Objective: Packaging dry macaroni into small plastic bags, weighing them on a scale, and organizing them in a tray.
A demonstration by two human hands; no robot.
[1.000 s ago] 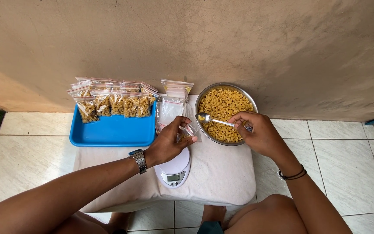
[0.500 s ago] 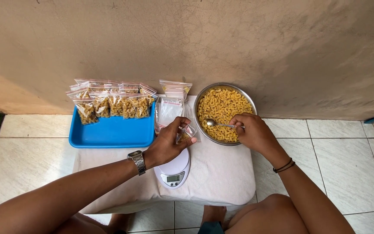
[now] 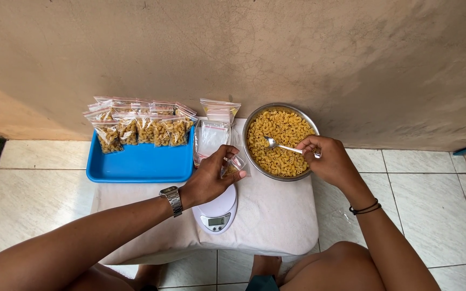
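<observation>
1. The left hand (image 3: 208,180) pinches a small clear zip bag (image 3: 233,166) between thumb and fingers, holding it open just above the far edge of the white digital kitchen scale (image 3: 218,212).
2. The right hand (image 3: 327,160) is closed around the handle of a metal spoon (image 3: 281,145), whose bowl rests in the elbow macaroni (image 3: 276,129).
3. The macaroni fills a round steel bowl (image 3: 250,123) at the far right of the surface (image 3: 276,215), which is draped in white cloth.
4. The bag is just left of the steel bowl, between it and the blue tray (image 3: 136,164).
5. The blue tray sits at the far left of the surface; a row of filled macaroni bags (image 3: 141,126) stands along its far side.
6. A stack of empty zip bags (image 3: 214,126) lies between the tray and the bowl, just beyond the left hand.
7. A wristwatch (image 3: 172,199) is on the left wrist, and a black band (image 3: 365,208) on the right.
</observation>
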